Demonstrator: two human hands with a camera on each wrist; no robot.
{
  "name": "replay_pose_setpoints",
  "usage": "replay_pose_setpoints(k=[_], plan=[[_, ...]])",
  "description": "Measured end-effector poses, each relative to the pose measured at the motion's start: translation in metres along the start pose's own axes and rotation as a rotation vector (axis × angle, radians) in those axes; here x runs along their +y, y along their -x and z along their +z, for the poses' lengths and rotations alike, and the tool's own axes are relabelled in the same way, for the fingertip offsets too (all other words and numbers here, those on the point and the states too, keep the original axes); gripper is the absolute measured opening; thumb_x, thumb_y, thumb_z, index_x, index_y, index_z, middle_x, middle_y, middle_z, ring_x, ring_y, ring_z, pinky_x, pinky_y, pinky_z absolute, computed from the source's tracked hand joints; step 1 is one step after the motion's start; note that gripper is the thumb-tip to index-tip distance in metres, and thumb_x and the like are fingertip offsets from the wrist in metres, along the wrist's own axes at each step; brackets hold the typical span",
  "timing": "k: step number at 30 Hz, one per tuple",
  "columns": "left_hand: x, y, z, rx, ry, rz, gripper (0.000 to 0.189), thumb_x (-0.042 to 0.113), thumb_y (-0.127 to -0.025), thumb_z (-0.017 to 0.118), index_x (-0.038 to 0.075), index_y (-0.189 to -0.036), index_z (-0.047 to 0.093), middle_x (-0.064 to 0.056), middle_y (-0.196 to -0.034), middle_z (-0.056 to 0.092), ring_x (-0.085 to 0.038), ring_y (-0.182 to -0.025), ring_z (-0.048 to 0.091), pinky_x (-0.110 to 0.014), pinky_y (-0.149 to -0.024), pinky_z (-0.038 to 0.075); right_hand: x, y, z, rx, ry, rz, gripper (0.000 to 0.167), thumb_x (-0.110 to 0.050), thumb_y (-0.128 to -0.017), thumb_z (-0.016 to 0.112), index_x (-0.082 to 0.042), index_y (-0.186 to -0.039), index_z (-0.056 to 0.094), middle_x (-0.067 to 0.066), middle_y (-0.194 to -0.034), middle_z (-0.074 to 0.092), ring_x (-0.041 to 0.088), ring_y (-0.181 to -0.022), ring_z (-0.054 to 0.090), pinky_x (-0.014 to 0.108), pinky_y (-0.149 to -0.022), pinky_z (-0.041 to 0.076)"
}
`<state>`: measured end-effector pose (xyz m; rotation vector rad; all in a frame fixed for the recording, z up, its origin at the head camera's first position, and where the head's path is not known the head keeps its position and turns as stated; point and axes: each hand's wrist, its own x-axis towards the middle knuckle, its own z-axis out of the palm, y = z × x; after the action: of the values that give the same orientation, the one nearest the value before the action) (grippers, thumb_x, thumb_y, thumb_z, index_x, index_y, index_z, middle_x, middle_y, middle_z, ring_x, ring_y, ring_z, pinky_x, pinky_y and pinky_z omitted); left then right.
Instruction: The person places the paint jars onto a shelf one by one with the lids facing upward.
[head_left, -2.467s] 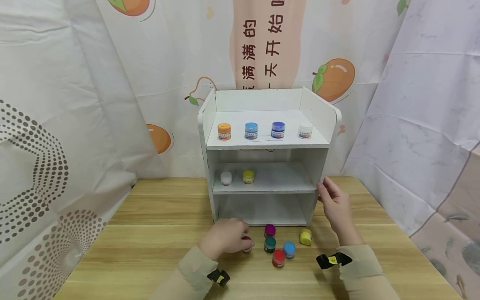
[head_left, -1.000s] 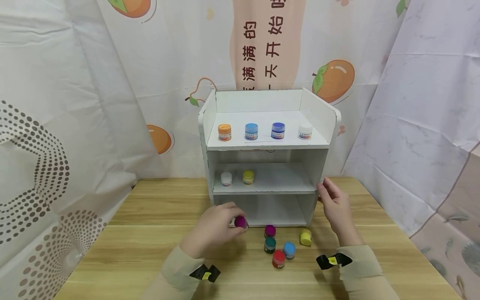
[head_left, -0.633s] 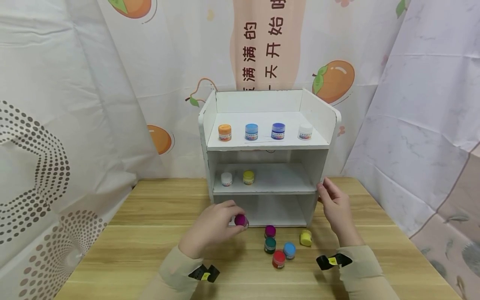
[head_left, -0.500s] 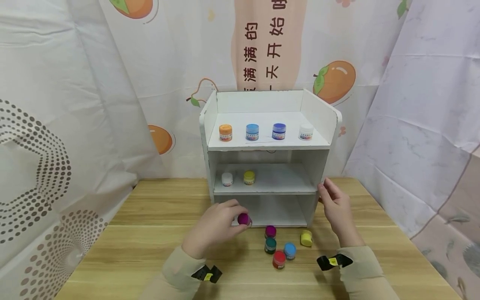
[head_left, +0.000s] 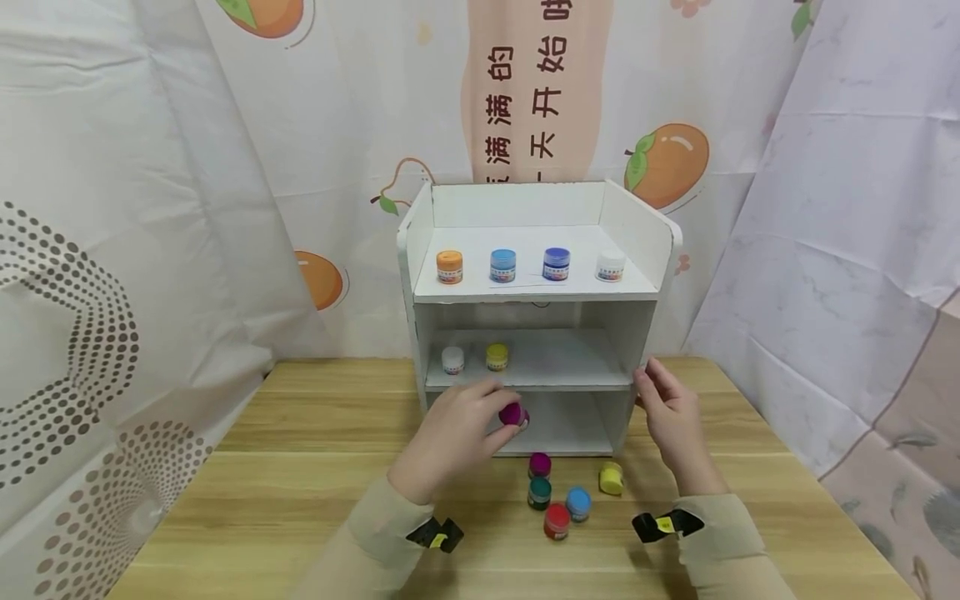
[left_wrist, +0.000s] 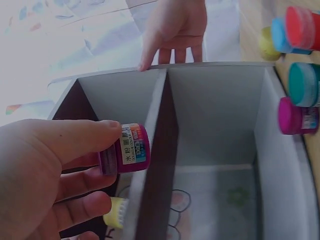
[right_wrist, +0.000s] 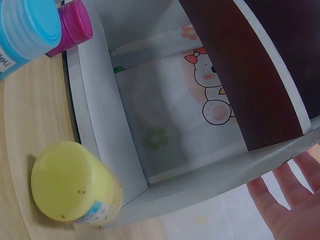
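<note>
My left hand (head_left: 453, 433) pinches a magenta gouache paint jar (left_wrist: 132, 148) between thumb and fingers. It is held tilted, lid toward the hand, in front of the white shelf unit (head_left: 536, 294) near the middle board's front edge. My right hand (head_left: 667, 408) rests at the unit's right side, thumb at the front edge and fairly straight fingers along the outer face. On the middle board stand a white jar (head_left: 453, 360) and a yellow jar (head_left: 497, 357). The top board carries an orange jar (head_left: 450, 267), light blue jar (head_left: 503, 265), dark blue jar (head_left: 557, 263) and white-lidded jar (head_left: 611, 266).
On the wooden table (head_left: 300, 500), before the unit, are another magenta jar (head_left: 540, 466), a dark green jar (head_left: 539, 492), a red jar (head_left: 557, 521), a light blue jar (head_left: 578, 503) and a tilted yellow jar (head_left: 611, 478). A printed curtain (head_left: 360, 108) hangs behind.
My left hand has taken the magenta jar from the table and raised it toward the unit, lately up and to the right. The right hand stays at the unit's side.
</note>
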<state>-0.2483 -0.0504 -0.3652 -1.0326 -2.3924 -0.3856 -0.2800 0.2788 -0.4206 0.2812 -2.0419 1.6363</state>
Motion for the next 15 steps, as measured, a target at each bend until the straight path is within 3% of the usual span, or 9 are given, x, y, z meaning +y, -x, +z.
replay_pose_setpoints(k=[4, 15], plan=[[0.000, -0.016, -0.007, 0.033, -0.022, 0.017, 0.032, 0.035, -0.091, 0.078, 0.017, -0.116, 0.074, 0.003, -0.107, 0.067, -0.012, -0.092, 0.062, -0.031, -0.078, 0.052, -0.002, 0.000, 0.000, -0.002, -0.027, -0.009, 0.049, -0.021, -0.107, 0.054, 0.003, -0.149, 0.047, 0.005, -0.133, 0.062, 0.001, -0.109, 0.062, 0.020, -0.084, 0.054], [-0.001, -0.049, -0.015, 0.046, -0.122, 0.001, 0.034, 0.038, -0.093, 0.075, 0.016, -0.118, 0.075, 0.001, -0.108, 0.067, -0.016, -0.097, 0.056, -0.033, -0.082, 0.047, -0.003, 0.001, 0.000, 0.000, -0.017, 0.000, 0.049, -0.021, -0.107, 0.054, 0.004, -0.149, 0.047, 0.002, -0.127, 0.063, 0.000, -0.106, 0.063, 0.020, -0.084, 0.055]])
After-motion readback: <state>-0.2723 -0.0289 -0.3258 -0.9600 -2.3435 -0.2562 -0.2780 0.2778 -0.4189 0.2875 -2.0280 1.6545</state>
